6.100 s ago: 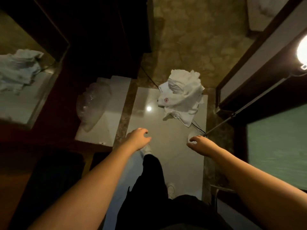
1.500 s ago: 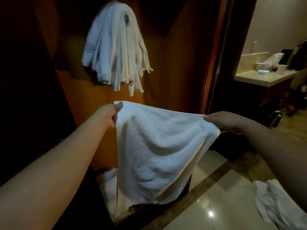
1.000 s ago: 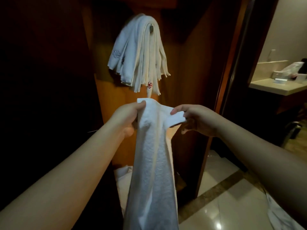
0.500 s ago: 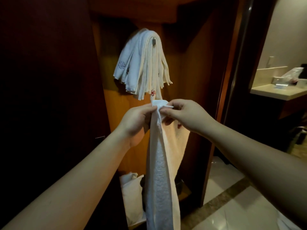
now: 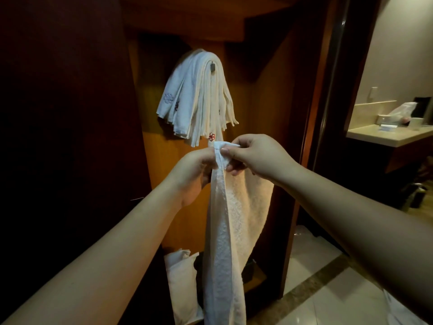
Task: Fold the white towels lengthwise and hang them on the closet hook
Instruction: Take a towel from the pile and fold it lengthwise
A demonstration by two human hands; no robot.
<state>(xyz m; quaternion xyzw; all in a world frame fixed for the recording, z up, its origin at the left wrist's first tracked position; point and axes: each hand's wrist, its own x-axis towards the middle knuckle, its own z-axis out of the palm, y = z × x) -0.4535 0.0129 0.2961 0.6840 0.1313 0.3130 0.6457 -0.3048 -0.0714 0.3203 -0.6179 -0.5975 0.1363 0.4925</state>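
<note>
A white towel hangs folded lengthwise in front of me, its two top corners brought together. My left hand pinches the top edge from the left. My right hand pinches the same corners from the right, and the two hands touch. Above them, several white towels drape over the closet hook on the wooden back panel. The lowest hanging towel end, with a red flower mark, reaches almost to my fingers.
A dark closet door stands at the left. A white bag sits on the closet floor. At the right is a door frame, a vanity counter beyond it, and a pale tiled floor with white cloth at the lower right edge.
I picked a towel off the floor and held it spread out. My hands then came together, folding it in half lengthwise. It now hangs narrow below the hook.
</note>
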